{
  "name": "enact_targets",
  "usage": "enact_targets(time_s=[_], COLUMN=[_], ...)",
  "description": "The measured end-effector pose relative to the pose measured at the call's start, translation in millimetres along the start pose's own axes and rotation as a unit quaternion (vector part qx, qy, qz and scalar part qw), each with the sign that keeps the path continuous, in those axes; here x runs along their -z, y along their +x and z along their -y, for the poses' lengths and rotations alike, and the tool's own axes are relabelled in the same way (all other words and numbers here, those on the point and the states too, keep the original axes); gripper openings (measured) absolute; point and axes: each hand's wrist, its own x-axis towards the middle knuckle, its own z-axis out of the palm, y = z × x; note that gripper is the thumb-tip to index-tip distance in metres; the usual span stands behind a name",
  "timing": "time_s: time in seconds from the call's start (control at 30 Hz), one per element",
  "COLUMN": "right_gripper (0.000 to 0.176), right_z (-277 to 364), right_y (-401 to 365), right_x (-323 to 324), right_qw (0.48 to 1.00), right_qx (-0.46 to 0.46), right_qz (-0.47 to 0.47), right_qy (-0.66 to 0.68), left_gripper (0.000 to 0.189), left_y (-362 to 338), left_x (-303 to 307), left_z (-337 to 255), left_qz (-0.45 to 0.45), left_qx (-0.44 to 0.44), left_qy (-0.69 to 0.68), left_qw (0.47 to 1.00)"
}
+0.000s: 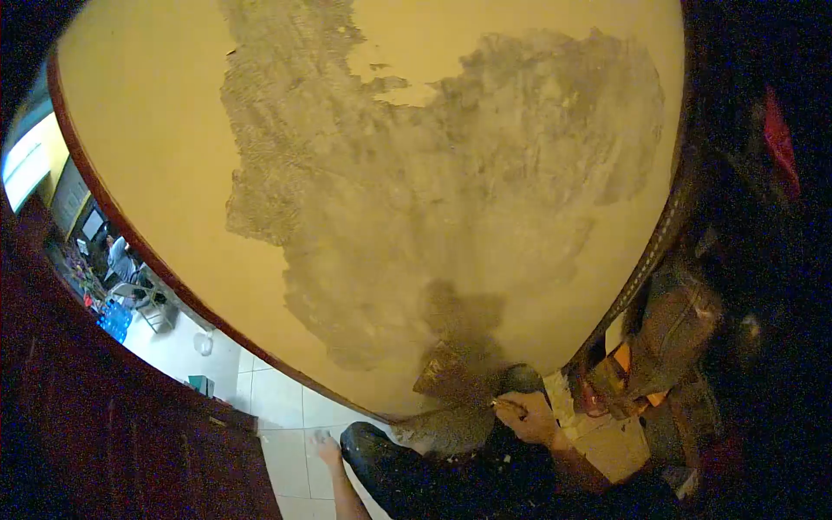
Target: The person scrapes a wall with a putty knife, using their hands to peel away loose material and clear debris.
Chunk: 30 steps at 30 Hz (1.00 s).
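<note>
A yellow wall [156, 147] fills most of the view, with a large rough patch of grey-brown plaster [416, 208] across its middle. Low at the wall, my right hand [527, 418] is closed around what looks like a putty knife [439, 368]. Its wedge-shaped, smeared blade lies close to the wall below a dark shadow; dim light hides the handle. My left hand [326, 447] hangs beside my knee [368, 442], away from the wall, its fingers loosely apart and holding nothing.
To my right are a cardboard piece [615, 446] and a dim clutter of bags [676, 329]. A dark red wooden surface [130, 407] stands at left. Beyond the wall's edge are a tiled floor [282, 399], blue bottles [114, 321], a chair [156, 316] and a seated person [121, 260].
</note>
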Motion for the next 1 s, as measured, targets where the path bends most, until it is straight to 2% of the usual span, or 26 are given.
enact_targets(time_s=[0.1, 0.13, 0.27, 0.37, 0.43, 0.57, 0.67, 0.7, 0.73, 0.77, 0.8, 0.83, 0.87, 0.93, 1.0], right_gripper=[0.030, 0.030, 0.026, 0.026, 0.027, 0.028, 0.027, 0.027, 0.027, 0.027, 0.026, 0.026, 0.026, 0.028, 0.029], right_z=[15.0, 20.5, 12.8, 0.6, -3.7, 9.4, 15.2, 18.5, 21.4, 22.1, 21.6, 21.7, 24.9, 30.2, 16.1], right_y=[-0.3, 5.3, 13.8, 19.2, 25.6, 35.0, 36.8, 37.5, 36.6, 35.9, 35.7, 33.8, 31.5, 28.3, 23.4], right_x=[1.7, 4.9, 5.0, -2.2, -11.0, -10.1, -13.0, -13.0, -13.8, -17.5, -23.2, -26.4, -26.7, -24.5, -34.4], right_qw=[0.999, 0.999, 1.000, 1.000, 0.998, 0.999, 0.999, 0.999, 0.998, 0.998, 0.997, 0.994, 0.994, 0.994, 0.989], right_qx=[-0.011, 0.000, 0.016, 0.002, 0.032, 0.026, 0.027, 0.011, -0.005, -0.008, 0.021, 0.050, 0.044, 0.021, -0.002], right_qz=[-0.002, -0.002, -0.012, -0.017, -0.051, -0.021, -0.015, -0.003, 0.009, 0.007, -0.017, -0.042, -0.041, 0.007, 0.026], right_qy=[0.035, 0.047, -0.008, 0.014, 0.017, 0.000, 0.038, 0.052, 0.066, 0.064, 0.076, 0.088, 0.087, 0.102, 0.146], left_gripper=[0.030, 0.030, 0.030, 0.030, 0.031, 0.032, 0.033, 0.038, 0.043, 0.042, 0.042, 0.042, 0.040, 0.038, 0.037], left_y=[-28.4, -24.9, 1.4, -35.4, -54.0, -73.6, -76.0, -59.7, -33.2, -11.9, 11.9, 14.8, 26.1, 33.1, 24.6], left_x=[20.1, 17.4, -6.1, 16.6, 33.6, 52.3, 49.0, 43.7, 33.5, 22.3, 22.5, 40.3, 37.8, 27.4, 17.2], left_z=[89.0, 101.9, 143.5, 179.6, 202.2, 231.0, 245.0, 249.6, 237.9, 222.0, 163.2, 85.1, -35.3, -95.5, -172.2], left_qz=[0.018, 0.020, 0.027, 0.028, 0.023, 0.033, 0.050, -0.050, -0.149, -0.193, -0.235, -0.231, -0.141, -0.014, 0.120], left_qx=[0.030, 0.033, 0.047, 0.104, 0.144, 0.203, 0.238, 0.183, 0.126, 0.040, -0.046, -0.045, 0.103, -0.052, 0.000], left_qy=[0.072, 0.088, 0.146, 0.208, 0.249, 0.325, 0.375, 0.320, 0.259, 0.221, 0.181, 0.182, -0.123, -0.192, -0.302], left_qw=[0.997, 0.995, 0.988, 0.972, 0.957, 0.923, 0.895, 0.928, 0.946, 0.955, 0.954, 0.955, 0.977, 0.980, 0.946])
